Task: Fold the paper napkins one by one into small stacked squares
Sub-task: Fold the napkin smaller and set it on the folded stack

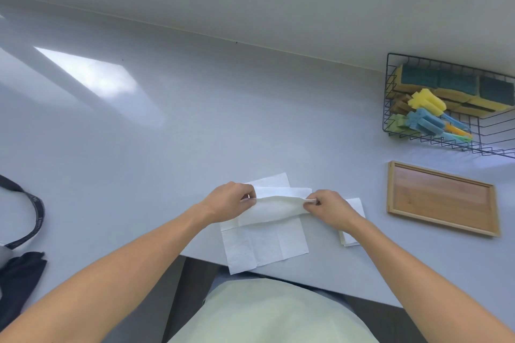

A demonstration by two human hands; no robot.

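While your left hand (pixel 231 199) and right hand (pixel 328 207) pinch the napkin (pixel 274 207) (both grips tight), uneven pulling could skew the crease.

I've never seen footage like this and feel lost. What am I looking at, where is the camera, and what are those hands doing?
There is no machine: a person wears a camera on their head, looking down at their own arms. The left hand and right hand each pinch an end of a white paper napkin, folding it over the sheet spread flat below. Under the right wrist lies a small stack of folded napkins. On the pale table also sit a wooden tray and a wire basket of sponges.
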